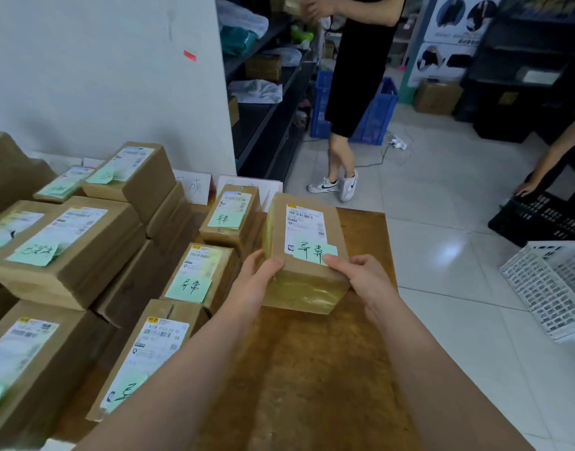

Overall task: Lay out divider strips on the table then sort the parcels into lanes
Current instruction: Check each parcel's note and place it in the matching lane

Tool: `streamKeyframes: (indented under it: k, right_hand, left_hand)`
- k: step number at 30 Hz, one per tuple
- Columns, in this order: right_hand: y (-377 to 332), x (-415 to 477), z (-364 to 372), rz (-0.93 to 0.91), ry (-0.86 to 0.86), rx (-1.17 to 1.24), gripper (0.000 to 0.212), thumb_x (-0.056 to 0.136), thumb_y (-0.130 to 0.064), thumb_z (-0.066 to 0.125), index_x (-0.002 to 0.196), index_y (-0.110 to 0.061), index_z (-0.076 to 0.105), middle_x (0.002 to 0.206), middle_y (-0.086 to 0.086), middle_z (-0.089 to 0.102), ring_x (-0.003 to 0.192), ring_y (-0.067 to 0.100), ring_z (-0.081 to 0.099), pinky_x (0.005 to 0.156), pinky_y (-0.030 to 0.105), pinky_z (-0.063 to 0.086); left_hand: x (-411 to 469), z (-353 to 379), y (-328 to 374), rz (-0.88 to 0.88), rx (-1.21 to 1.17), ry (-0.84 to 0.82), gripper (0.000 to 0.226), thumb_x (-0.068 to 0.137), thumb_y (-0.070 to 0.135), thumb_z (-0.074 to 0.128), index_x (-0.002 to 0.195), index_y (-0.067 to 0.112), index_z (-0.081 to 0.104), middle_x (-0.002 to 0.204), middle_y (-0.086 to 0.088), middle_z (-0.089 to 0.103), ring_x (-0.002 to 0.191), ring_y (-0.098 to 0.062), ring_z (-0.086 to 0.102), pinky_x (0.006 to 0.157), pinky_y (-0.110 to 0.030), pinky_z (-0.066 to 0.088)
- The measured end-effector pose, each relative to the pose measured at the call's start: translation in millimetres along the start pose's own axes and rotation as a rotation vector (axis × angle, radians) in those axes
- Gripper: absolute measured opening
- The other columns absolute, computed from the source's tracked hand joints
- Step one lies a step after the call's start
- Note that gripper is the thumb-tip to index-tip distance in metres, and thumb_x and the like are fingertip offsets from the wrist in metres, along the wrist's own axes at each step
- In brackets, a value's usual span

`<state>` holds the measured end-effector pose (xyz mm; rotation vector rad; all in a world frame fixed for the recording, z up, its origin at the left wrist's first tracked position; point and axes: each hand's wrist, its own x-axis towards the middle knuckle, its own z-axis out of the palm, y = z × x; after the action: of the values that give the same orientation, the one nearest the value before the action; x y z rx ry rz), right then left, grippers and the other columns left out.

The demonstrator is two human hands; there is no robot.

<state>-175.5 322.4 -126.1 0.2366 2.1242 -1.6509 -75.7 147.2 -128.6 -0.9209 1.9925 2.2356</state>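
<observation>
Left hand (258, 281) and right hand (361, 276) gripping near corners of brown parcel (307, 252) at frame centre, white label, green note, taped front.

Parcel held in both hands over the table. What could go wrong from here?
1. The grip is at the near end only: the left hand and right hand hold the parcel there, so its far end may sag or slip.
2. The right thumb lies on the green note, which might peel or smear.
3. A neighbouring parcel stands close on the left and could be nudged when this one goes down.
</observation>
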Motion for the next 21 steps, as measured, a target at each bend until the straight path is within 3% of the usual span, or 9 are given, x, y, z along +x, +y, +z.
streamKeyframes:
  k: [8, 13, 15, 18, 21]
  right_hand:
    - [-30, -60, 47, -0.13, -0.011, 0.038, 0.075, 0.065, -0.044, 0.086, 0.127, -0.015, 0.054, 0.11, -0.003, 0.068, 0.092, 0.01, 0.066, 0.07, 0.024, 0.049]
    - [-33, -101, 97, -0.154, 0.019, 0.06, 0.074, 0.065, -0.044, 0.086, 0.126, -0.016, 0.056, 0.104, -0.007, 0.067, 0.086, 0.007, 0.066, 0.06, 0.019, 0.044]
    - [-31, -115, 119, -0.157, 0.029, 0.08, 0.069, 0.066, -0.043, 0.086, 0.122, -0.016, 0.056, 0.1, -0.009, 0.066, 0.083, 0.005, 0.066, 0.057, 0.016, 0.043]
    - [-31, -130, 146, -0.174, 0.047, 0.081, 0.058, 0.069, -0.043, 0.084, 0.115, -0.021, 0.055, 0.095, -0.013, 0.065, 0.08, 0.003, 0.065, 0.053, 0.013, 0.043]
    - [-38, -134, 165, -0.206, 0.069, 0.077, 0.049, 0.072, -0.038, 0.082, 0.111, -0.02, 0.058, 0.1, -0.008, 0.069, 0.083, 0.007, 0.068, 0.057, 0.016, 0.048]
  left_hand:
    - [-37, -58, 20, 0.096, 0.012, -0.028, 0.063, 0.072, 0.062, 0.052, 0.13, 0.038, 0.054, 0.12, 0.005, 0.065, 0.11, -0.018, 0.061, 0.099, -0.047, 0.048]
    - [-59, -115, 22, 0.106, 0.014, -0.034, 0.033, 0.082, 0.049, 0.047, 0.099, 0.032, 0.07, 0.096, 0.005, 0.076, 0.085, -0.012, 0.071, 0.075, -0.032, 0.054]
    - [-64, -138, 22, 0.097, 0.035, -0.062, 0.035, 0.081, 0.05, 0.046, 0.095, 0.03, 0.07, 0.091, 0.005, 0.077, 0.081, -0.012, 0.072, 0.07, -0.029, 0.053]
    - [-62, -167, 23, 0.09, 0.091, -0.079, 0.043, 0.081, 0.054, 0.041, 0.097, 0.027, 0.07, 0.094, 0.001, 0.076, 0.083, -0.016, 0.072, 0.078, -0.035, 0.051]
    - [-52, -186, 28, 0.124, 0.114, -0.106, 0.04, 0.094, 0.047, 0.036, 0.095, 0.027, 0.07, 0.083, 0.005, 0.077, 0.068, -0.007, 0.072, 0.058, -0.023, 0.051]
